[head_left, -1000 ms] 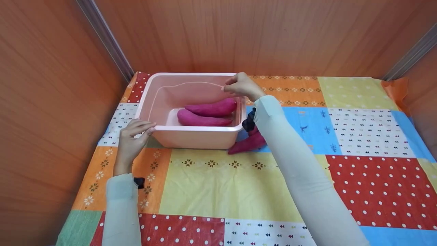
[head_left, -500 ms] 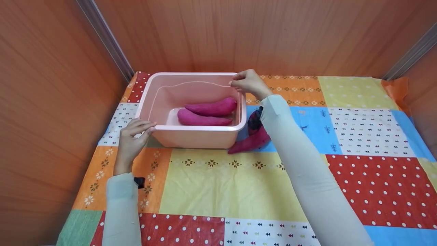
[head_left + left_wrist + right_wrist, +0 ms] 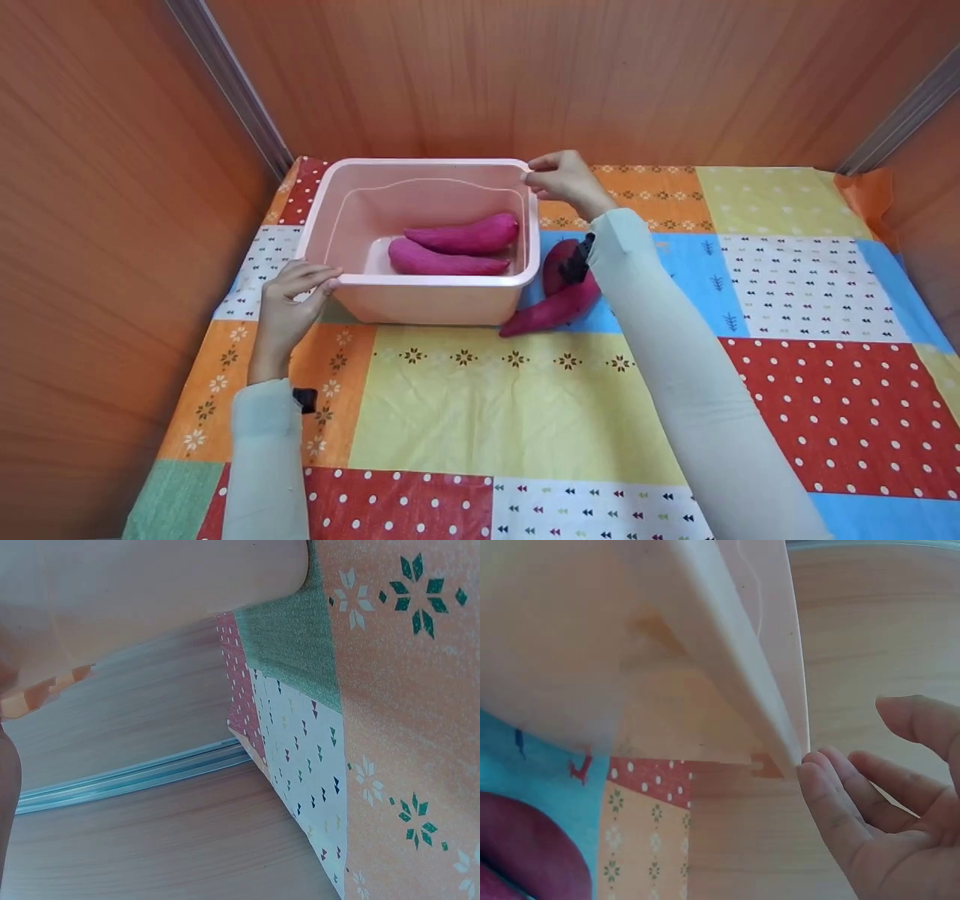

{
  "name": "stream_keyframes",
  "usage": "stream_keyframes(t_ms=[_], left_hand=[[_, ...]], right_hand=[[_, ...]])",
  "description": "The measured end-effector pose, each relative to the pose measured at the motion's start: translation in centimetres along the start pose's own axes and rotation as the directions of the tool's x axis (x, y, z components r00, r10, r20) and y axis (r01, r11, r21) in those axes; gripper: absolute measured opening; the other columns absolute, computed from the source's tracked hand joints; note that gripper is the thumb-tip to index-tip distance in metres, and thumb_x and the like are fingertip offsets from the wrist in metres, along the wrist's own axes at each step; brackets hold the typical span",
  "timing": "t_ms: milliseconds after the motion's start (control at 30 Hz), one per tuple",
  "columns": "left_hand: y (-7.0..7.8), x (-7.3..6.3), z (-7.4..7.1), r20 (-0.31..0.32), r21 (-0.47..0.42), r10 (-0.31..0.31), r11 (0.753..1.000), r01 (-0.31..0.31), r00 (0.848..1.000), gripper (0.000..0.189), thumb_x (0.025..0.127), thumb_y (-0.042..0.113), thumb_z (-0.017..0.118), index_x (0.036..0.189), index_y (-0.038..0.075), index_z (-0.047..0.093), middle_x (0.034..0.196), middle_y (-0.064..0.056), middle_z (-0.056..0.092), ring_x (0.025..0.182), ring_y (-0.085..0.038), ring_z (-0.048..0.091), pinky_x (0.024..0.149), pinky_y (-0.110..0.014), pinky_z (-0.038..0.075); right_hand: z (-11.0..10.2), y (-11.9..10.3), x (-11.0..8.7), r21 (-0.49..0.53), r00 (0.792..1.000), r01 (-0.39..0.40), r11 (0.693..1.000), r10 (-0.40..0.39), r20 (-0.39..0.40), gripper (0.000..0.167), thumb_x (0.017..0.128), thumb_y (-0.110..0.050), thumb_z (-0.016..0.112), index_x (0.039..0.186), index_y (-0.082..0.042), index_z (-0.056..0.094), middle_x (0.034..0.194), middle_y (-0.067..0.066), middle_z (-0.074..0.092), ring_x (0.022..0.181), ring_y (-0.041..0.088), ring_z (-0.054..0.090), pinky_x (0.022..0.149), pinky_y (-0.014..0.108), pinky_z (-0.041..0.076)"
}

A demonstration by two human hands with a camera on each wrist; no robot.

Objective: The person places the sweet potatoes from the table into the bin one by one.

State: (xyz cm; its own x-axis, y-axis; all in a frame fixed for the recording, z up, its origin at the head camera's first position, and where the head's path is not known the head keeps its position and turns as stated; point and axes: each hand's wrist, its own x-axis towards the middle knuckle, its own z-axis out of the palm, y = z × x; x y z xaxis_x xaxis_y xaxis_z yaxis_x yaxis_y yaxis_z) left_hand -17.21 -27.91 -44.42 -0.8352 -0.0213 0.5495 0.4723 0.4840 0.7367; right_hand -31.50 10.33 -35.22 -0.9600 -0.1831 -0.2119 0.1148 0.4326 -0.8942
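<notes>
Pink plastic makes up the rectangular tub (image 3: 420, 300) that is set on the patchwork tablecloth (image 3: 480, 405) toward the far left corner, close to the wooden walls (image 3: 525, 67). The tub's near left corner is held by the left hand (image 3: 289, 304), with the thumb laid on the rim and the fingers curled beneath it against the outer wall; in the left wrist view only the tub's underside and the cloth are shown, so the grip cannot be checked from there. The far right corner of the tub is met by the right hand (image 3: 562, 180), whose fingers are loosely bent; in the right wrist view the fingertips (image 3: 821, 772) are seen just touching the edge of the rim (image 3: 780, 742), with the palm open and nothing clasped, so no firm hold on the tub can be told on this side. Two magenta sweet potatoes (image 3: 457, 247) are lain side by side on the tub's floor, touching each other, the farther one toward the right wall. Two more sweet potatoes (image 3: 555, 300) are left on the cloth just beside the tub's right wall, on a blue patch, partly covered by the right forearm in its pale sleeve (image 3: 675, 375). A dark strap is worn at each wrist.
</notes>
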Motion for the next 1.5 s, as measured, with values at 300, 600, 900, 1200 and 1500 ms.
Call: stream_keyframes(t_ms=[300,600,900,1200,1500], left_hand=[[0.1,0.1,0.0,0.01,0.018,-0.025,1.0,0.025,1.0,0.02,0.08,0.0,0.074,0.1,0.001,0.075,0.097,-0.018,0.073,0.095,-0.002,0.057,0.093,-0.012,0.043],[2.6,0.0,0.1,0.011,0.04,-0.015,0.999,0.014,1.0,0.02,0.079,-0.008,0.072,0.099,-0.006,0.073,0.095,-0.024,0.071,0.094,-0.002,0.056,0.091,-0.009,0.042],[3.6,0.1,0.0,0.024,0.023,0.004,1.0,-0.004,1.0,0.02,0.08,-0.009,0.071,0.099,-0.009,0.071,0.095,-0.027,0.07,0.095,-0.005,0.057,0.092,-0.011,0.042],[1.1,0.0,0.1,0.022,0.028,-0.088,0.996,0.087,0.996,0.022,0.081,-0.004,0.071,0.103,-0.001,0.073,0.1,-0.022,0.071,0.099,-0.002,0.055,0.095,-0.011,0.041],[0.5,0.1,0.2,0.02,0.021,-0.067,0.998,0.067,0.998,0.021,0.081,-0.004,0.072,0.102,0.0,0.074,0.098,-0.02,0.071,0.097,-0.001,0.056,0.094,-0.011,0.042]], right_hand=[[-1.0,1.6,-0.1,0.011,0.999,-0.039,0.999,0.039,-0.032,0.047,0.093,-0.026,0.063,0.135,-0.006,0.053,0.132,0.012,0.056,0.109,0.023,0.06,0.093,0.032,0.053],[-1.5,3.8,-0.6,0.015,0.996,-0.08,0.997,0.08,-0.044,0.051,0.093,-0.028,0.064,0.137,-0.008,0.049,0.135,0.012,0.053,0.115,0.027,0.056,0.095,0.039,0.052],[-2.4,6.8,-1.2,0.042,0.994,-0.095,0.995,0.097,-0.047,0.054,0.092,-0.032,0.063,0.139,-0.009,0.048,0.134,0.011,0.055,0.114,0.027,0.054,0.096,0.04,0.051],[-3.2,9.9,-2.0,0.117,0.991,-0.115,0.987,0.121,-0.05,0.059,0.094,-0.03,0.061,0.145,-0.01,0.04,0.141,0.012,0.051,0.122,0.028,0.05,0.101,0.044,0.047],[-3.6,12.9,-2.6,0.153,0.978,-0.183,0.971,0.195,-0.07,0.066,0.094,-0.035,0.06,0.149,-0.011,0.032,0.147,0.014,0.042,0.134,0.033,0.041,0.105,0.048,0.043]])
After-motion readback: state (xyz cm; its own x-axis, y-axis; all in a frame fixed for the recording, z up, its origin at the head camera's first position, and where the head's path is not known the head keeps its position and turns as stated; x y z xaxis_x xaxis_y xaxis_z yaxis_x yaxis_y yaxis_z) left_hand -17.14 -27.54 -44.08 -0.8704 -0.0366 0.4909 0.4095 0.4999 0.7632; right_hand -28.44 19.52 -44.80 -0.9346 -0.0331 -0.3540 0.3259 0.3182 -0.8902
